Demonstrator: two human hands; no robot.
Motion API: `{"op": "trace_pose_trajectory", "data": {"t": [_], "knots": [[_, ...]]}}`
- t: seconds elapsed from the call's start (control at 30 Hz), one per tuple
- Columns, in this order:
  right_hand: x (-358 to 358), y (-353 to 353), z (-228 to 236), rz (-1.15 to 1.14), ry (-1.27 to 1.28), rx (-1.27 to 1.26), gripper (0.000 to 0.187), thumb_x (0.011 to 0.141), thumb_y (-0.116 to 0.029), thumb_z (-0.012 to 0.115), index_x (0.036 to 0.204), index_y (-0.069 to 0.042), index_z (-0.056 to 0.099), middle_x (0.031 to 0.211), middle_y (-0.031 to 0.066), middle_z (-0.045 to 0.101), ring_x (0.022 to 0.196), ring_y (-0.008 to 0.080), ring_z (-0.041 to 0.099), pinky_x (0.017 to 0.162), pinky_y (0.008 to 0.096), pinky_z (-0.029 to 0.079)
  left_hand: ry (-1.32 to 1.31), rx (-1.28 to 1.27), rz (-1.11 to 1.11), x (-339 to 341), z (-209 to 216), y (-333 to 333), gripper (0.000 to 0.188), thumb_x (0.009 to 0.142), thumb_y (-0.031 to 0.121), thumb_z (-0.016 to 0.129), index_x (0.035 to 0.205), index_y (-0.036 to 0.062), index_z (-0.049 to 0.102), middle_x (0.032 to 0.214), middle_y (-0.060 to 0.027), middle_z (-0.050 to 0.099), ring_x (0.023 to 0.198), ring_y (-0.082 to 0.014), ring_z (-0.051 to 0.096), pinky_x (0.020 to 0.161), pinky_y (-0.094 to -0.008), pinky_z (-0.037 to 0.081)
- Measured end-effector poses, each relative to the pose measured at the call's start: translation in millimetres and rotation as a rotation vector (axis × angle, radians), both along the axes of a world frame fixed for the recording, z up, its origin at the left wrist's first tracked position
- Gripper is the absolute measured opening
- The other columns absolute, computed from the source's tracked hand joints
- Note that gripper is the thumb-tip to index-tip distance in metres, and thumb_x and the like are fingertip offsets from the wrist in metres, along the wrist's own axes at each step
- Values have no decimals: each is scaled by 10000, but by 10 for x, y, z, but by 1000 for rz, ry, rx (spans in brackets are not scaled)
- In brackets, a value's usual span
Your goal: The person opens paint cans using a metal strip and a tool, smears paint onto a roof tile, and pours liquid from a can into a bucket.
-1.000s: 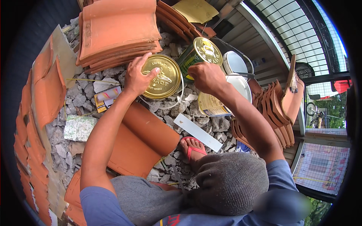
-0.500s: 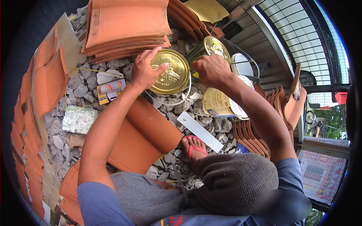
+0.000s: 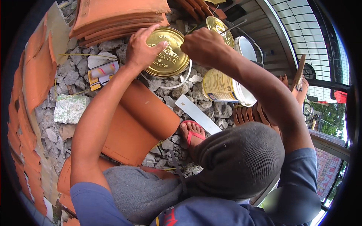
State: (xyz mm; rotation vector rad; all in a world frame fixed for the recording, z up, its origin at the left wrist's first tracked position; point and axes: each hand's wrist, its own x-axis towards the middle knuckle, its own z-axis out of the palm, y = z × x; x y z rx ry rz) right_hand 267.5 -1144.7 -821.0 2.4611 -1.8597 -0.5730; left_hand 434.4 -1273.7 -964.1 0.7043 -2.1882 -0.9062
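Observation:
A round paint can with a gold lid (image 3: 168, 56) stands on the rubble, its white wire handle hanging at its near side. My left hand (image 3: 144, 48) rests on the lid's left part, fingers spread and thumb out over the top. At the lid's right rim, my right hand (image 3: 205, 44) is closed in a fist. What it grips is hidden by the fingers. A thin metal rod (image 3: 236, 25) shows just past the fist; I cannot tell whether it is held. Behind the fist is a second can with a gold lid (image 3: 218, 28).
A white pail (image 3: 222, 88) lies tipped right, near another white bucket (image 3: 245, 48). Clay roof tiles (image 3: 120, 19) are stacked at the far left; one large tile (image 3: 139, 124) lies before me. A metal strip (image 3: 198, 115), a packaged paint roller (image 3: 103, 75) and broken concrete (image 3: 77, 71) surround them.
My right fist has turned and risen at the lid's rim, and the thin rod now shows beyond it. My left hand keeps its place on the lid. The whole view has shifted slightly.

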Motion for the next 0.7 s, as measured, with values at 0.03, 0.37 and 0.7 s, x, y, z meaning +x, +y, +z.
{"op": "trace_pose_trajectory", "data": {"t": [0.03,0.37,0.7], "knots": [[-42,-24,29,-96,-35,-15,182,903,-53,630,765,-88,744,723,117,707,706,319,734,572,456,568,7,-15,20,-16,6,-17,633,854,434,822,1403,152,679,1322,-139,699,1193,-371,645,1072,-452,498],[-776,388,-550,-346,-716,-34,162,988,-137,726,1094,-33,792,1056,181,793,926,337,778,784,418,602,-30,-12,19,-13,21,40,557,884,359,811,1374,122,690,1259,-122,714,1175,-323,678,1052,-433,512],[-311,76,-151,-182,-150,15,261,766,80,650,953,-62,766,828,152,734,785,367,735,687,495,570,-1,43,28,-14,60,26,543,857,360,806,1339,127,715,1264,-134,724,1192,-352,659,1088,-442,483]]}}
